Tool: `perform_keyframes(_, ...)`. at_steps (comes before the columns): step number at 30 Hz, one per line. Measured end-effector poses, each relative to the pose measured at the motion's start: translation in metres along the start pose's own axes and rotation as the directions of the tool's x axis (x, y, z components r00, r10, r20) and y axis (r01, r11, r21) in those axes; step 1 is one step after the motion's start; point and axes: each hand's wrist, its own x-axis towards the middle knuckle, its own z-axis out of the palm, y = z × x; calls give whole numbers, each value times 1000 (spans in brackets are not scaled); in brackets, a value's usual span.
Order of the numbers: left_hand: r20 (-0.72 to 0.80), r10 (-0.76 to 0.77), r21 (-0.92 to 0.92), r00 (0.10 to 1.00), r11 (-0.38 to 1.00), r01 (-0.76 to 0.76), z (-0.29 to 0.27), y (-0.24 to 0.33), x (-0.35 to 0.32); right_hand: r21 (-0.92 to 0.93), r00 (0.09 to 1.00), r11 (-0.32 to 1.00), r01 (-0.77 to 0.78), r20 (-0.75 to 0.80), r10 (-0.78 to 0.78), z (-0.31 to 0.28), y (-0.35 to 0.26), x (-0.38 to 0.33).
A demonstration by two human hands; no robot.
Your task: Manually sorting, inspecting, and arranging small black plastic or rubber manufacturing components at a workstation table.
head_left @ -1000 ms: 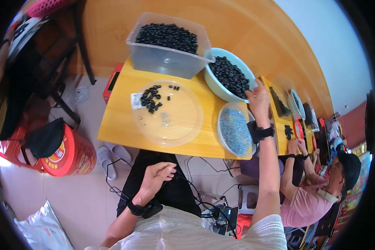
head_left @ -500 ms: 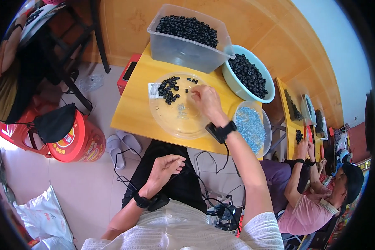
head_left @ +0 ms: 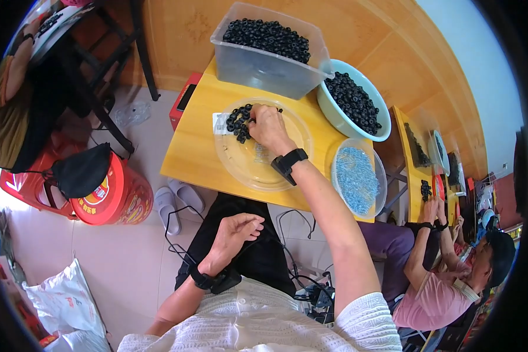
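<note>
Shifted across 1 tray [head_left: 234, 164]: right hand [head_left: 268, 126], hold unclear | left hand [head_left: 236, 236] curled | 2 slippers [head_left: 166, 210]

Glossy orange-brown panelling [head_left: 387, 50] lines the far wall, with a pale bluish upper wall [head_left: 472, 70] above it at right and a dark red wall [head_left: 503, 199] farther right. A yellow desk [head_left: 188, 149] stands before the panelling, another desk [head_left: 415, 182] to its right. Pinkish floor tiles [head_left: 120, 258] spread left; a dark-legged table [head_left: 139, 53] stands far left.
</note>
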Motion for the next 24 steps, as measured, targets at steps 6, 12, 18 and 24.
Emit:
perform_keyframes(6, -138, 76, -150, 987, 984, -97, -8, 6, -2, 357, 990, 928, 112, -123, -72, -32, -22, -57)
perform_keyframes(12, -189, 189, -410, 964, 876, -252, -7, 17, 1, 515, 985, 846, 142, 14, -174, -42, -51, -162)
perform_keyframes(18, -130, 190, -422, 973, 877, -228, -14, 6, 1, 380, 949, 871, 311, -179, -261, -28, -51, -190)
perform_keyframes(24, -163, 162, -463, 973, 858, -221, -23, 6, 0, 360, 986, 923, 138, -136, -94, -41, -13, -151)
